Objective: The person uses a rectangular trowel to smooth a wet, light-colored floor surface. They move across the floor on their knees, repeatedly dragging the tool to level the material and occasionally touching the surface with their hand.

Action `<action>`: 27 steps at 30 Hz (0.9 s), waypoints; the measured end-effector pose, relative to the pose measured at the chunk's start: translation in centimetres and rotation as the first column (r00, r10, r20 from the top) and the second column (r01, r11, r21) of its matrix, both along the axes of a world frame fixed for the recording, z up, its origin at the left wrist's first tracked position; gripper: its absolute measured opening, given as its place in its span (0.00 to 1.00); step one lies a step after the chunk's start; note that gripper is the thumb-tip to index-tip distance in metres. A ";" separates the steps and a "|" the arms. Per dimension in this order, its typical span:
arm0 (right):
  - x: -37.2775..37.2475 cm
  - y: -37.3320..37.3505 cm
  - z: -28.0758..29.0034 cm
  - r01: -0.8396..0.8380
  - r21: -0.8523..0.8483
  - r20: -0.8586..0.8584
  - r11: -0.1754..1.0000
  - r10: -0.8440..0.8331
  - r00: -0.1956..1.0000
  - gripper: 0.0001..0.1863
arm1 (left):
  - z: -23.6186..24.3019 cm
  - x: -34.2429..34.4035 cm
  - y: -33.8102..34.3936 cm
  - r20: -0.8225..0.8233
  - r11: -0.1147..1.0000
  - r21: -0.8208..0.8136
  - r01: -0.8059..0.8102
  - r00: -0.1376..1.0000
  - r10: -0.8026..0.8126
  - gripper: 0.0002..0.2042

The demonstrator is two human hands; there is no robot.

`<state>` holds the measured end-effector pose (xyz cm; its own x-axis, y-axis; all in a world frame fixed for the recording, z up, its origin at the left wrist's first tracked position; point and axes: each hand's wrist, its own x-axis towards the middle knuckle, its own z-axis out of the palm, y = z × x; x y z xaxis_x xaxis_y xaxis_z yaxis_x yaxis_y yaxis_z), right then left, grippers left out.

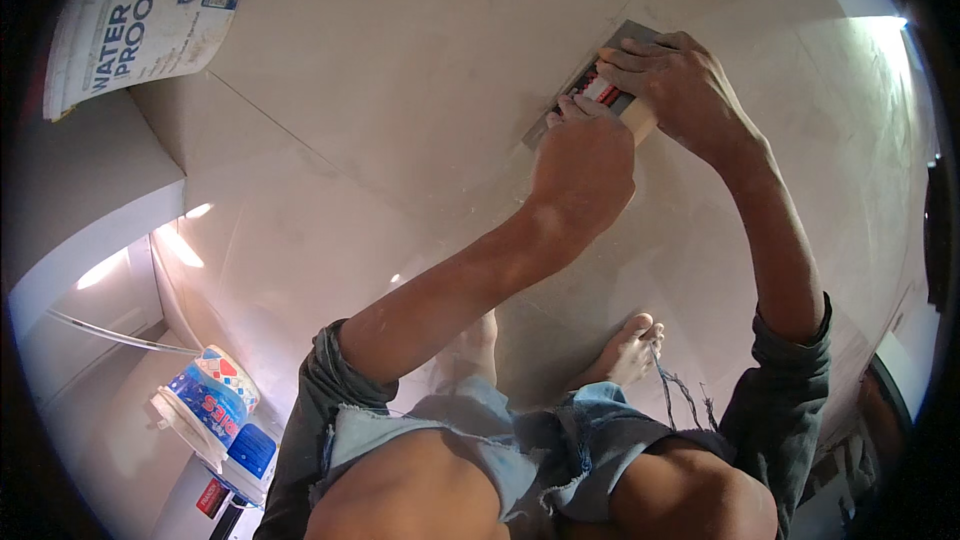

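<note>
A flat metal trowel [627, 32] with a wooden handle and a red-and-black label lies tilted diagonally on the pale, dusty floor [400, 70] in the upper right. My left hand [583, 160] grips its lower part, with fingertips bent over the blade beside the label. Above and to the right, my right hand [680, 90] holds the upper part, fingers pressed across the blade. Part of the handle shows between my hands; their palms are hidden.
A large white bucket [150, 15] stands at upper left beside a raised ledge [90, 160]. Printed blue-and-white buckets [215, 410] sit at lower left, near a thin pipe [120, 335]. My bare feet [625, 350] and bent knees are below. Fine loose strands hang by my right foot.
</note>
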<state>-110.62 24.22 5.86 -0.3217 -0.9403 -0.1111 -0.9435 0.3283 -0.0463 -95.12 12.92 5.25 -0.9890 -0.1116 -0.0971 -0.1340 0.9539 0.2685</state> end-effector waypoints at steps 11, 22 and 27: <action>-1.0 1.2 0.3 -0.075 0.057 -0.011 0.996 0.076 0.997 0.18 | 1.5 -1.2 0.7 0.151 0.994 0.104 -0.011 0.989 -0.005 0.26; -7.2 3.6 0.5 0.105 0.048 -0.049 0.993 -0.103 0.993 0.20 | 0.0 -9.1 1.6 0.095 0.973 0.135 0.189 0.975 -0.203 0.20; -9.8 4.2 -0.9 0.018 0.023 -0.121 1.000 -0.015 0.993 0.20 | -0.2 -11.0 1.6 -0.034 0.983 0.061 0.172 0.985 -0.170 0.12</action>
